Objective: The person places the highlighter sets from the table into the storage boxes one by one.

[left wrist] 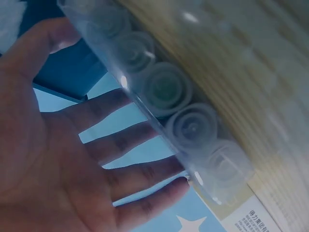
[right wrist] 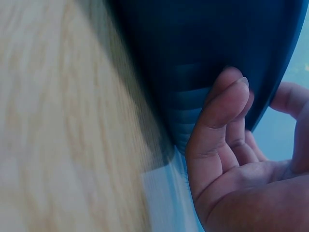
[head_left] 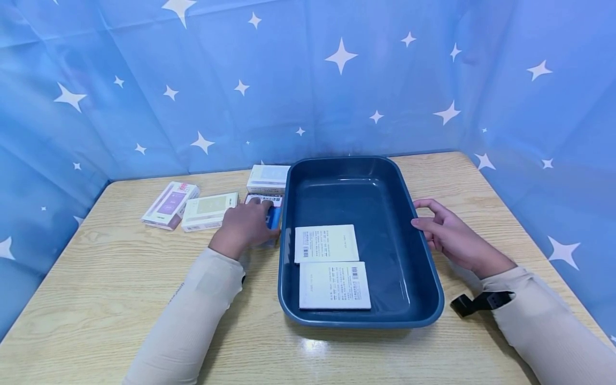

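Observation:
My left hand (head_left: pixel 245 223) reaches down over a clear plastic pack (left wrist: pixel 166 94) with a blue label. Inside it sits a row of several round caps. The thumb is at one end of the pack and the fingers lie along its far edge, partly hidden behind it. A dark blue plastic tray (head_left: pixel 394 267) stands just right of that pack. Two white printed boxes, one (head_left: pixel 326 243) behind the other (head_left: pixel 334 286), lie flat in its left half. At the tray's right side, my right hand (head_left: pixel 449 235) holds the rim, curled fingers (right wrist: pixel 219 104) against the outer wall.
Left of my left hand lie a purple-labelled box (head_left: pixel 170 206) and a beige-labelled white box (head_left: pixel 210 212). Another white box (head_left: pixel 267 178) stands behind the pack, against the tray's left wall. A blue curtain (head_left: pixel 289 80) with white stars borders the wooden table (head_left: pixel 120 283).

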### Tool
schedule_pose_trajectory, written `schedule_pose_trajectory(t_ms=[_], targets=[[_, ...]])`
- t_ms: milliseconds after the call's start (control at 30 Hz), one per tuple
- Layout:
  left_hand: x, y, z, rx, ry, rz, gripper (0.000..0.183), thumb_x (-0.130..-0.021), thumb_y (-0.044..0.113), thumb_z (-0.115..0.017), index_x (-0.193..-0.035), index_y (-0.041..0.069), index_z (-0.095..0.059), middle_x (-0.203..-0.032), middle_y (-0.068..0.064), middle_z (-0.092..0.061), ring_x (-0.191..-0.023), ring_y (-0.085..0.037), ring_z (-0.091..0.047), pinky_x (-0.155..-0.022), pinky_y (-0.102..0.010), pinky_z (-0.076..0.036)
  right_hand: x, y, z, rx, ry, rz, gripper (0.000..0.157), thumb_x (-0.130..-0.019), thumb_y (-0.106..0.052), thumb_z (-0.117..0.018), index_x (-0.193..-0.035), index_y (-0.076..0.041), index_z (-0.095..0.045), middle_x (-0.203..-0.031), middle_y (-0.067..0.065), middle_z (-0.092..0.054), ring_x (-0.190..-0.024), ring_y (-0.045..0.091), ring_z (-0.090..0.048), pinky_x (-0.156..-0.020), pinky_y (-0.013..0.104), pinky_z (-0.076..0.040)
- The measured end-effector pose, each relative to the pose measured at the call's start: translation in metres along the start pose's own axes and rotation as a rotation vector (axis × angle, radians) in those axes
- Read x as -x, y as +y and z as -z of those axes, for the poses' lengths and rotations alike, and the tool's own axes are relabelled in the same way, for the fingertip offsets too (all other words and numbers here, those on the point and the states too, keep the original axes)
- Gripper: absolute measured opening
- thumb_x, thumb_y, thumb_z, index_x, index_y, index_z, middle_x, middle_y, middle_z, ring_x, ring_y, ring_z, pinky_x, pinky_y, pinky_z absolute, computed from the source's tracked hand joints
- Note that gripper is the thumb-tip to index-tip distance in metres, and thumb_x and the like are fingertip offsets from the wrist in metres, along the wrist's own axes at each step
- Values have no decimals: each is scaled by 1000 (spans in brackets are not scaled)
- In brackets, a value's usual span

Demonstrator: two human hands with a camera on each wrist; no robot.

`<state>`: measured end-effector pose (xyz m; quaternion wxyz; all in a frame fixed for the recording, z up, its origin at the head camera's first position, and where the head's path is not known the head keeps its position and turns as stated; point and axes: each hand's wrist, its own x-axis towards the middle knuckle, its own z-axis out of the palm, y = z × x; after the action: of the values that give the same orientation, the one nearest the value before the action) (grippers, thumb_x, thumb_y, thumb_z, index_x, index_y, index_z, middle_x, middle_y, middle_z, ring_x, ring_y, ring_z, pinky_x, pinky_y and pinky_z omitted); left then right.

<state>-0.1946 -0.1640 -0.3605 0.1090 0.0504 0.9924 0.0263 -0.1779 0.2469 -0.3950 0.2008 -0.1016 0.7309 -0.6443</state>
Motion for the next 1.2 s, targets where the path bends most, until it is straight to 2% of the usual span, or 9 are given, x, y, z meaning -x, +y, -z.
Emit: schedule_pose_trajectory(t_ms=[167, 367, 633, 867, 1200], targets=[[0, 0, -1, -13, -11, -6, 77, -88, 52, -69, -149, 11, -45, -145, -19, -50, -121, -37, -54, -103, -55, -48, 0, -1, -1, 29, 21, -18, 28, -106, -22, -49, -131, -24, -37, -80, -3, -73, -69, 12, -71, -63, 24, -54], [-2, -1, -3, 8, -27, -1, 77, -90, 51, -68, -151, 11, -42, -149, -20, -46, -126, -40, -51, -104, -57, -48, 0, -1, 0, 12, 11, -11, 27, -106, -21, -48, -131, -23, -37, -83, -2, -75, -72, 13, -73, -66, 26, -57], [-2, -1, -2, 32, -29, 2, 77, -90, 50, -68, -151, 12, -41, -150, -20, -44, -127, -41, -49, -103, -58, -47, 0, -1, -1, 25, 18, -17, 27, -106, -22, -48, -131, -24, -37, -84, -2, -75, -73, 13, -73, -68, 26, -58], [-2, -2, -3, 48, -39, 9, 78, -91, 50, -67, -153, 11, -39, -155, -20, -39, -131, -41, -47, -108, -59, -43, 1, -3, -3, 90, 48, -39, 27, -106, -26, -49, -131, -26, -38, -78, -4, -72, -69, 11, -69, -62, 25, -50], [-3, -2, -3, 58, -54, 12, 78, -92, 51, -66, -154, 12, -37, -155, -20, -38, -128, -41, -49, -105, -59, -45, 0, 0, -1, 72, 37, -35, 27, -106, -25, -48, -131, -26, -37, -82, -3, -74, -72, 13, -72, -65, 25, -54]])
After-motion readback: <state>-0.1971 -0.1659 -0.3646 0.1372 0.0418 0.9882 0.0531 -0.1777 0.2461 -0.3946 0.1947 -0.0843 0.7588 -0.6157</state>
